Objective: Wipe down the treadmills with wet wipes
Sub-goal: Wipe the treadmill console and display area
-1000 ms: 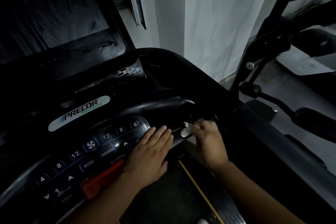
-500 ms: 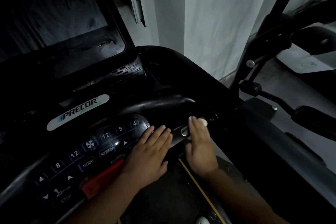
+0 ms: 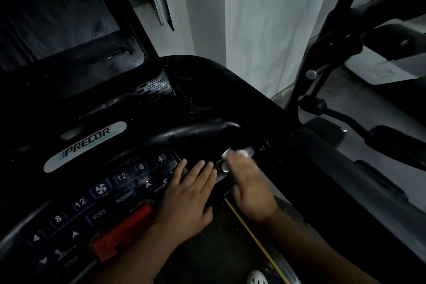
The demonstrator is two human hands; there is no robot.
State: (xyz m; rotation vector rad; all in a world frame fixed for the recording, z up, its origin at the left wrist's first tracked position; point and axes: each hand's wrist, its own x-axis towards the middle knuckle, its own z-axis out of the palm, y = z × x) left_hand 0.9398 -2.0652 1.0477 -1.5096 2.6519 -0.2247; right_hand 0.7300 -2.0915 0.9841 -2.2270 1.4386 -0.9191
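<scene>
A silver badge (image 3: 85,145) on the treadmill (image 3: 207,90) console reads PRECOR. The keys (image 3: 121,177) below it show 4, 8, 12, MODE, PROGRAM and SPEED, next to a red bar (image 3: 122,235). The room is dim, with a white wall (image 3: 265,41) behind and a black machine frame (image 3: 322,53) to the right. The left hand (image 3: 186,196) lies flat at the keypad's edge, fingers straight. The blurred right hand (image 3: 249,184) curls its fingers over a white wet wipe (image 3: 230,152), held against the dark bar beside the keypad.

Gym — treadmill console (image 3: 80,203) (Precor badge (image 3: 85,145))
</scene>
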